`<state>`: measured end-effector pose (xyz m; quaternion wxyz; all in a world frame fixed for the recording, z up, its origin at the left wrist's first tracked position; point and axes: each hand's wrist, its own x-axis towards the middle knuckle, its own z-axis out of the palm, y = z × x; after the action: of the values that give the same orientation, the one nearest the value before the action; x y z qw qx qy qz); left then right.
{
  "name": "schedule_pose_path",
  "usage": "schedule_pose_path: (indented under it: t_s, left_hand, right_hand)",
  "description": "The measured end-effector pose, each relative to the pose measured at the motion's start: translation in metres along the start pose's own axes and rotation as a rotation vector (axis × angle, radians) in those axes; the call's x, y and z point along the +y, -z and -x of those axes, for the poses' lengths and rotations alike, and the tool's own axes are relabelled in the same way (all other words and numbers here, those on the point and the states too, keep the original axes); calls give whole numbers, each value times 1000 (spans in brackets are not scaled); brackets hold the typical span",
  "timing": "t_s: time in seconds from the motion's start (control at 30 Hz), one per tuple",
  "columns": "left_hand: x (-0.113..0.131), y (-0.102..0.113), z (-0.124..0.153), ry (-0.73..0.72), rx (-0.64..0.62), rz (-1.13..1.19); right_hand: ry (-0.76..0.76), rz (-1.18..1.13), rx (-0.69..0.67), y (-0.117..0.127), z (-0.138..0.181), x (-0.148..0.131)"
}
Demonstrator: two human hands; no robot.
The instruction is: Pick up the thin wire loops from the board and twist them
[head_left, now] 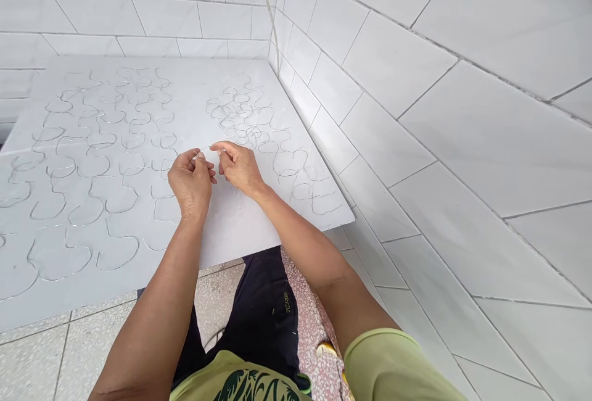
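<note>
My left hand (191, 180) and my right hand (238, 166) meet over a white board (240, 228), fingertips pinched together. Between them runs a thin piece of wire (208, 149), each hand gripping one end. Many bent wire loops (106, 194) lie spread in rows on the board to the left of my hands. Another cluster of wire loops (250, 120) lies just beyond and to the right of my right hand, some overlapping.
A white tiled wall (416, 111) runs along the board's right side and another behind it. A thin cord (271, 12) hangs down in the corner. Below the board are my dark trousers (263, 308) and a speckled floor (92, 339).
</note>
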<state>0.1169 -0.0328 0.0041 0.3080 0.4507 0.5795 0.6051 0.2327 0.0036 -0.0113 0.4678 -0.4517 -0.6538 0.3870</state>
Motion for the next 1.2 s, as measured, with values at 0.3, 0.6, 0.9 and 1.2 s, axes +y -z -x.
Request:
schedule_pose_path:
  t_s: [0.3,0.6,0.9,1.2]
  left_hand:
    - [1,1,0,39,32,-49]
    - [-2,2,1,-5,22,-17]
    - [-3,5,3,16,8,-27]
    - [1,5,7,-12,-33,-30]
  right_hand:
    - [16,-18,-6,-1,2,-2]
    - [31,78,37,1,0,-1]
    - [50,92,46,-4,3,-1]
    - [31,102,74,-3,1,1]
